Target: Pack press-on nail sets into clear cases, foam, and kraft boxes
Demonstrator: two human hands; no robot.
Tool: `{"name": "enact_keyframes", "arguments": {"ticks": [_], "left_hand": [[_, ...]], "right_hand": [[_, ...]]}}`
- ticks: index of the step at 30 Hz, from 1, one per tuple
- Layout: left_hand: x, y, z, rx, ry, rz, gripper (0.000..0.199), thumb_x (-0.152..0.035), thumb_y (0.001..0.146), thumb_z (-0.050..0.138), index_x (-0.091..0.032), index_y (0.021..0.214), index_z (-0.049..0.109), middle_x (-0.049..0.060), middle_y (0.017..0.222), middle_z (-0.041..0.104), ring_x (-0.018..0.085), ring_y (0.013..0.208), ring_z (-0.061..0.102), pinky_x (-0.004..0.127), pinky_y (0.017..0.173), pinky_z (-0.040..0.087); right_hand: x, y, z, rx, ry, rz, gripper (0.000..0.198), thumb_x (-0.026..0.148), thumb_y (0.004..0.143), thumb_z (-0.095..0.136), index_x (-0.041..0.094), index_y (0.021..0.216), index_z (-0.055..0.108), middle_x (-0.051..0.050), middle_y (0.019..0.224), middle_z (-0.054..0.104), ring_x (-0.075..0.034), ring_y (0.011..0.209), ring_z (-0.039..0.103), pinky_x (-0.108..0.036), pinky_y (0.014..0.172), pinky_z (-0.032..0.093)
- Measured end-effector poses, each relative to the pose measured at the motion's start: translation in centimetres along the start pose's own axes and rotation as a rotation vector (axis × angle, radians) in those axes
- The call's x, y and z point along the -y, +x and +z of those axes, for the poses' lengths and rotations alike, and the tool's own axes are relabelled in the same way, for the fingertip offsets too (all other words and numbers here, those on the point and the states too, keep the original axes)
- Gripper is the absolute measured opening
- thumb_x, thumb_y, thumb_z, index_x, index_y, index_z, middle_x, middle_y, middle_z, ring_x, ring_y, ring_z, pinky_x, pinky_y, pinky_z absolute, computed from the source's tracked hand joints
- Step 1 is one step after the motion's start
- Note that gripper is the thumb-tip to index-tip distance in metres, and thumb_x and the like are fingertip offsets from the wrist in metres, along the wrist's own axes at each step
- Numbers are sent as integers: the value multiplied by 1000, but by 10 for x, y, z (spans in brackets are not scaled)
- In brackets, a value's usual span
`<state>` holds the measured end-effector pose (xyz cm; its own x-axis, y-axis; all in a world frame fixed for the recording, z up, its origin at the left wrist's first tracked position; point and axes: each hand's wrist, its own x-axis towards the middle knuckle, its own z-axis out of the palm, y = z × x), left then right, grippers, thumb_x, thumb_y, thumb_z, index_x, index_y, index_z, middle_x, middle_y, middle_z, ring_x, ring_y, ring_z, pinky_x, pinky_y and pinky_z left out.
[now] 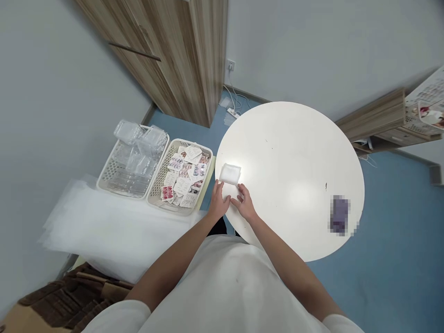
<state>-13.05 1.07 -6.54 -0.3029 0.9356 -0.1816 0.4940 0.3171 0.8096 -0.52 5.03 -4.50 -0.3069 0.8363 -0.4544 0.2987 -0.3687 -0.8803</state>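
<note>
A small white, translucent square piece, like a folded foam sheet or pouch point(230, 174), lies flat on the round white table point(291, 143) near its left edge. My left hand point(218, 202) is at the near left corner of this piece, fingers stretched out and thumb apart. At the near right corner is my right hand point(245, 204), its fingers bent a little and its thumb pointing toward the left one. The fingertips of both hands are at or just beside the near edge; whether they press on it I cannot tell. Neither hand appears to grip anything.
Left of the table stand a white basket point(150, 203) with clear plastic boxes and another basket point(210, 152) with cards of colourful press-on nails. Before them lies a stack of white translucent sheets point(114, 226). A blurred purple item point(339, 215) is at the table's right. Cardboard point(31, 319) lies lower left.
</note>
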Motion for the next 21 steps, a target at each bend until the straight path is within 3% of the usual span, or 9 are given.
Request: {"name": "enact_keyframes", "arguments": {"ticks": [7, 10, 14, 21], "left_hand": [[-16, -36, 6, -104, -71, -148, 54, -29, 77, 49, -20, 128, 32, 12, 141, 18, 26, 128, 22, 42, 99, 31], [-23, -58, 9, -96, -136, -193, 48, -29, 77, 49, -18, 122, 39, 13, 133, 35, 24, 118, 40, 40, 93, 38], [-30, -91, 13, 22, -258, -249, 40, -29, 76, 50, -16, 114, 48, 12, 111, 56, 18, 91, 59, 34, 82, 46], [-46, -155, 8, 8, -272, -319, 40, -36, 75, 52, -17, 110, 52, 12, 108, 59, 20, 93, 58, 32, 79, 47]], "right_hand": [[-4, -39, -24, 134, 26, 77, 65, 32, 67, 61, 30, 125, 33, -4, 137, 30, -19, 124, 30, -38, 98, 33], [-9, -55, -41, 194, 66, 76, 62, 32, 67, 60, 28, 124, 35, -7, 133, 35, -19, 115, 42, -36, 92, 39], [-24, -75, -58, 246, 61, 71, 48, 32, 68, 58, 23, 114, 46, -9, 117, 51, -17, 91, 56, -36, 84, 43], [-41, -98, -52, 387, -18, 38, 34, 35, 68, 55, 18, 97, 56, -7, 92, 60, -14, 72, 58, -32, 72, 46]]}}
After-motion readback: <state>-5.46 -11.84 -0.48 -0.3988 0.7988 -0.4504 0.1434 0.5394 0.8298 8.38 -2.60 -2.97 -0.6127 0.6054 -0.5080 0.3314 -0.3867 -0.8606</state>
